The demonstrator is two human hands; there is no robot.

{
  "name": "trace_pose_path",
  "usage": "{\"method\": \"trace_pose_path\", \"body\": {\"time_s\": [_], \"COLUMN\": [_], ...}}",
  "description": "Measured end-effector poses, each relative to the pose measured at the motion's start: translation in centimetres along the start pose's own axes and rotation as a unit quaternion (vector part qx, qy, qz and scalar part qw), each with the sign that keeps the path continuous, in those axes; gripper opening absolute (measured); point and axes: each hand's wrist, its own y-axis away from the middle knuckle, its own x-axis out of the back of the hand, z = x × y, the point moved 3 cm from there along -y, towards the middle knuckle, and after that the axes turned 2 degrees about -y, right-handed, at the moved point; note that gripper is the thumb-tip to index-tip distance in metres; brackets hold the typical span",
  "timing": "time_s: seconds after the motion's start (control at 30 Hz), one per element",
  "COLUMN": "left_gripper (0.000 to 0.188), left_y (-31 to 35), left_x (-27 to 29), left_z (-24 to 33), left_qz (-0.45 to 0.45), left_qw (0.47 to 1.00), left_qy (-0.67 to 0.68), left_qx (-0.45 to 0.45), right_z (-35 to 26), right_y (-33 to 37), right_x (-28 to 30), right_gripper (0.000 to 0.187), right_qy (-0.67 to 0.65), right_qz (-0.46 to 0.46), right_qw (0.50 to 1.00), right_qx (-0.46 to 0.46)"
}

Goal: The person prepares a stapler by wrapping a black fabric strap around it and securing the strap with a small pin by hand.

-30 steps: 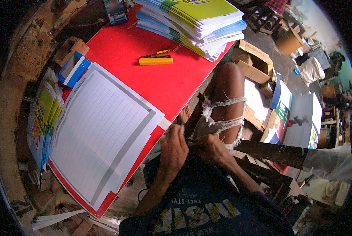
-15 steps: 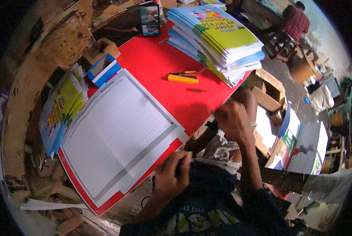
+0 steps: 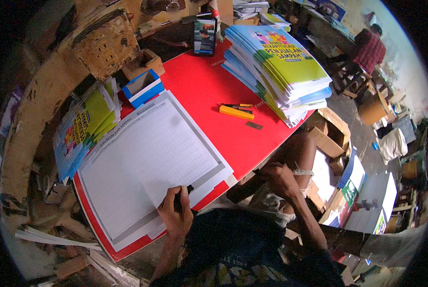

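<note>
My left hand [image 3: 175, 213] is over the near edge of an open ruled book [image 3: 147, 158], its fingers curled and closed. A small black object [image 3: 190, 188] shows at its fingertips, too small to name. Past the table's near edge, by my bare knee, my right hand [image 3: 283, 182] is closed, and whatever is between its fingers is hidden. The book lies open on a red tabletop [image 3: 190, 71], its pages printed with a grid. Beyond it lie a yellow cutter knife [image 3: 236, 113] and a small dark metal blade [image 3: 254, 125].
A tall stack of colourful booklets [image 3: 283, 62] stands at the far right of the table. More booklets [image 3: 82, 129] lean at the left beside a blue-and-white box [image 3: 142, 88]. A phone [image 3: 205, 36] stands upright at the back. Cartons [image 3: 331, 134] sit at right; a person [image 3: 367, 50] sits beyond.
My left hand has moved up and left, from below the table edge to over the book's near edge. My right hand has lowered slightly beside my knee. The view has shifted.
</note>
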Motion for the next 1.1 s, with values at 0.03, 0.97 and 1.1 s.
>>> {"method": "trace_pose_path", "body": {"time_s": [0.03, 0.97, 1.1], "left_gripper": [0.008, 0.012, 0.010], "left_y": [0.0, 1.4, 1.3], "left_x": [0.5, -1.1, -0.9], "left_z": [0.0, -0.9, -0.2], "left_qz": [0.001, -0.004, -0.004], "left_qw": [1.000, 0.990, 0.988], "left_qy": [-0.008, -0.139, -0.151], "left_qx": [0.017, -0.002, 0.009], "right_z": [-4.1, -14.1, -13.0], "right_y": [-0.8, -36.4, -38.5], "right_x": [3.3, 7.9, 7.0], "right_gripper": [0.023, 0.044, 0.043], "right_qy": [-0.051, 0.100, 0.072], "right_qz": [0.011, 0.291, 0.309], "right_qw": [0.999, 0.920, 0.912], "right_qx": [0.011, 0.243, 0.259]}}
